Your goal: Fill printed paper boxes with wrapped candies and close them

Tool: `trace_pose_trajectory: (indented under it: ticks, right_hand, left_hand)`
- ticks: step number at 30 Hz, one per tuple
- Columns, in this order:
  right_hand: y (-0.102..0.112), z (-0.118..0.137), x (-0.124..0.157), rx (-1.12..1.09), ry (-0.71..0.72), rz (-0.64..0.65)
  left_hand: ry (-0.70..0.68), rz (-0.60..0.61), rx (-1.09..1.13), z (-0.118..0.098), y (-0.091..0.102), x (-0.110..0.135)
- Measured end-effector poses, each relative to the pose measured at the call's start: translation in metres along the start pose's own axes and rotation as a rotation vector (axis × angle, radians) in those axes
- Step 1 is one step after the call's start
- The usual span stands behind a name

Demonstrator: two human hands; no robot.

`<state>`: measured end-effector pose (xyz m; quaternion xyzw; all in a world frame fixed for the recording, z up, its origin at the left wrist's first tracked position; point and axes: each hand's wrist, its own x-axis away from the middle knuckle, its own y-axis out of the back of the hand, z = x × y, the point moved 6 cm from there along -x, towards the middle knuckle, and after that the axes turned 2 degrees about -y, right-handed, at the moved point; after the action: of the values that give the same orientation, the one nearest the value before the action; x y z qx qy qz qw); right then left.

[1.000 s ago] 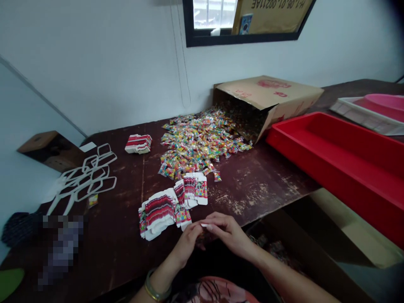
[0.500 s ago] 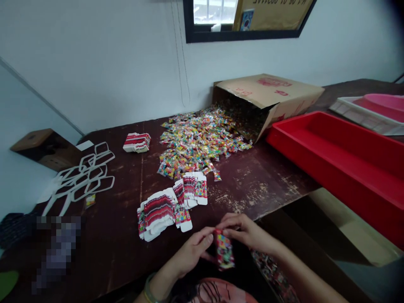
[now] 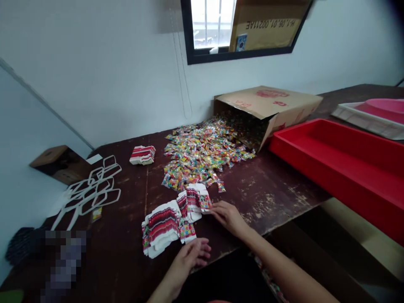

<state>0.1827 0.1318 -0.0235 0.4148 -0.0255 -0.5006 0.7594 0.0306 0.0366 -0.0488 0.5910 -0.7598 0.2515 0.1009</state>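
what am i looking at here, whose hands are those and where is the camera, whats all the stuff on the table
There is no machine here: a person works with two bare hands, and the single camera sits on their head, looking forward and down. That is why the arms come in from the bottom edge.

The right hand touches the edge of a fanned row of flat printed cartons on the dark wooden table. The left hand rests open near the table's front edge, holding nothing.

Further back, a cardboard box lies on its side with a heap of small colourful packets spilling from it. A smaller stack of cartons sits left of the heap, and white cardboard cut-out frames lie at far left. A red tray stands on the right.
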Motion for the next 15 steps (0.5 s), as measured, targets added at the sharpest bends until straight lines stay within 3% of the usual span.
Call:
trace_pose_trajectory:
  ticks: [3, 5, 11, 15]
  right_hand:
    - [0.007, 0.05, 0.037, -0.089, 0.171, 0.086]
    - [0.001, 0.07, 0.055, -0.104, 0.206, 0.162]
    - [-0.017, 0.045, 0.056, -0.17, -0.114, -0.065]
    - [-0.024, 0.045, 0.046, -0.515, -0.283, 0.067]
  left_hand:
    - [0.044, 0.037, 0.349, -0.007, -0.006, -0.001]
    - [0.067, 0.012, 0.372, -0.007, -0.014, -0.002]
    - [0.158, -0.083, 0.056, 0.026, -0.026, -0.007]
    - [0.111, -0.113, -0.038, 0.03, -0.02, -0.006]
